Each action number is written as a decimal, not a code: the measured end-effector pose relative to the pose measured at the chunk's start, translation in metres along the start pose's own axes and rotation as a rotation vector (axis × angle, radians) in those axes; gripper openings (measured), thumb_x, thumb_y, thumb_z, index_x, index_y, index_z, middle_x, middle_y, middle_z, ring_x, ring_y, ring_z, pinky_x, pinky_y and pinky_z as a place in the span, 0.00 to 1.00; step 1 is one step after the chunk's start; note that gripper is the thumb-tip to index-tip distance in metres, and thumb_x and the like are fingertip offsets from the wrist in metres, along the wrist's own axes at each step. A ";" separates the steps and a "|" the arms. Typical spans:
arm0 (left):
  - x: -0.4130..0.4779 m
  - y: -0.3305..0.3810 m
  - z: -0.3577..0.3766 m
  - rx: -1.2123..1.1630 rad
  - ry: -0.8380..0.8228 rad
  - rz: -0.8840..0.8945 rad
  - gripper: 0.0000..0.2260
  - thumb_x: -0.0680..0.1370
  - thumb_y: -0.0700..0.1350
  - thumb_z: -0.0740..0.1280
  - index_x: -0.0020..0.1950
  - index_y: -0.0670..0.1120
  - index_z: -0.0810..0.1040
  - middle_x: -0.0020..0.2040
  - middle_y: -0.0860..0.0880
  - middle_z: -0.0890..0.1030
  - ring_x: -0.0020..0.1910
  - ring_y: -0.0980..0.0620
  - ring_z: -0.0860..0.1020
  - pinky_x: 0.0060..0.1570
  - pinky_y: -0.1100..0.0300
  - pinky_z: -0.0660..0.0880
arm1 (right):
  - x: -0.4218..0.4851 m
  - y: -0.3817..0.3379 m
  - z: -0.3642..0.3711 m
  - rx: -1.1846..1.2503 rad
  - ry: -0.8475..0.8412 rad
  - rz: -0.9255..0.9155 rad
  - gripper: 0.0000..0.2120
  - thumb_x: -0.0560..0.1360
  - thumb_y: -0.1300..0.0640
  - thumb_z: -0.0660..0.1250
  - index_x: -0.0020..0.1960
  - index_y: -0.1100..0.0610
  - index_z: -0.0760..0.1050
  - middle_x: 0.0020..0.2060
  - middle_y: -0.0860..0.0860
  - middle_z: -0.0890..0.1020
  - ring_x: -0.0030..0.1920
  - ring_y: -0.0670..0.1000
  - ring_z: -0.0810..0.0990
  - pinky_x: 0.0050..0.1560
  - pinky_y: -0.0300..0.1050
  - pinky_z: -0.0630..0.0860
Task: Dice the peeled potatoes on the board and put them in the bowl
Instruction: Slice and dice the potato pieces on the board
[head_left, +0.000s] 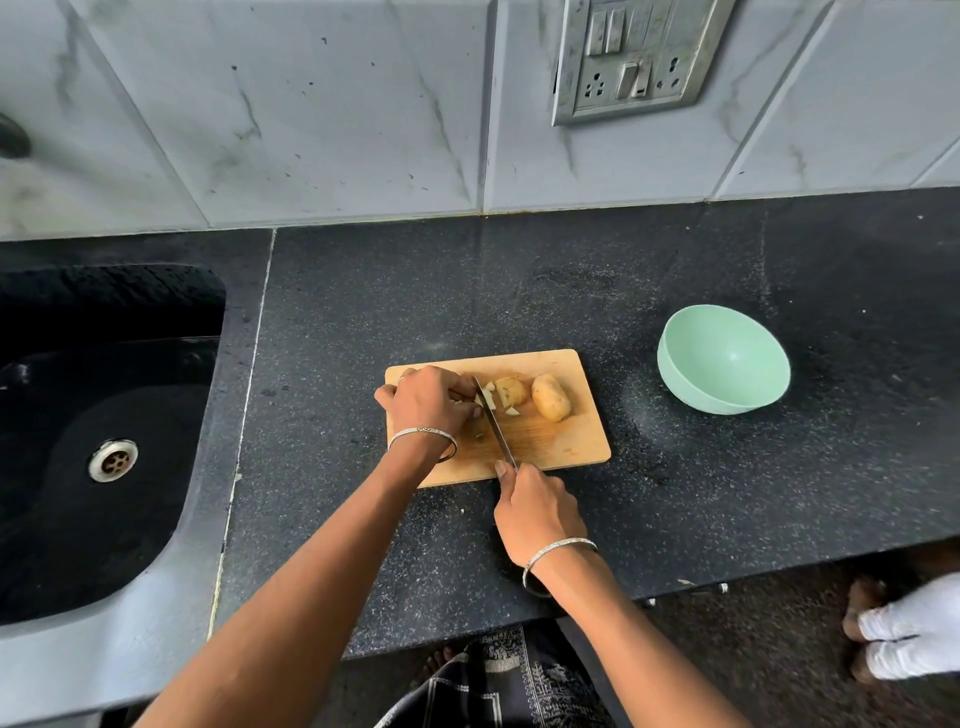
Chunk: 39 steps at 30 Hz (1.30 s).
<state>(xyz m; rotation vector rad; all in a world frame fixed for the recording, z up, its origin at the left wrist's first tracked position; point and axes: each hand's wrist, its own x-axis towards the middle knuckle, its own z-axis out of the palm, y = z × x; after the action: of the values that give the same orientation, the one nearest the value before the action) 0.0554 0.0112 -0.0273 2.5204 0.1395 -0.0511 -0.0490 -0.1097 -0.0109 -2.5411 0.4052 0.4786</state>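
Observation:
A wooden cutting board lies on the black counter. My left hand presses down on a piece of potato at the board's left side; most of that piece is hidden under my fingers. My right hand grips the handle of a knife, whose blade runs just right of my left fingertips. A few cut potato bits lie by the blade. A part-cut potato and a whole peeled potato sit further right. The mint-green bowl stands empty, tilted, right of the board.
A black sink with a metal drain is sunk into the counter at the left. A tiled wall with a switch-and-socket plate rises behind. Another person's feet stand on the floor at the lower right.

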 end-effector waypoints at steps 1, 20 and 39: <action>0.000 0.000 0.000 0.006 -0.003 -0.003 0.06 0.67 0.49 0.77 0.42 0.58 0.84 0.43 0.58 0.84 0.51 0.52 0.76 0.50 0.51 0.58 | 0.002 -0.001 0.000 -0.012 0.005 0.006 0.20 0.83 0.43 0.49 0.54 0.56 0.73 0.52 0.57 0.79 0.53 0.61 0.79 0.43 0.48 0.69; 0.000 0.005 -0.006 0.098 0.032 -0.009 0.03 0.72 0.50 0.72 0.45 0.56 0.84 0.43 0.55 0.83 0.51 0.49 0.74 0.50 0.51 0.58 | -0.017 0.028 -0.010 -0.046 -0.092 -0.019 0.23 0.82 0.41 0.46 0.54 0.56 0.73 0.51 0.57 0.79 0.52 0.61 0.78 0.47 0.52 0.72; -0.004 -0.006 -0.012 -0.006 0.136 0.090 0.02 0.73 0.50 0.70 0.45 0.56 0.80 0.41 0.58 0.83 0.51 0.52 0.78 0.47 0.54 0.59 | 0.002 0.013 -0.005 -0.031 -0.029 -0.030 0.21 0.83 0.43 0.48 0.53 0.56 0.72 0.51 0.57 0.80 0.53 0.62 0.79 0.44 0.50 0.71</action>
<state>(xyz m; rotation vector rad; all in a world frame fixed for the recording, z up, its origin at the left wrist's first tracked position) 0.0511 0.0229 -0.0211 2.5201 0.0801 0.1575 -0.0507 -0.1232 -0.0135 -2.5633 0.3517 0.5132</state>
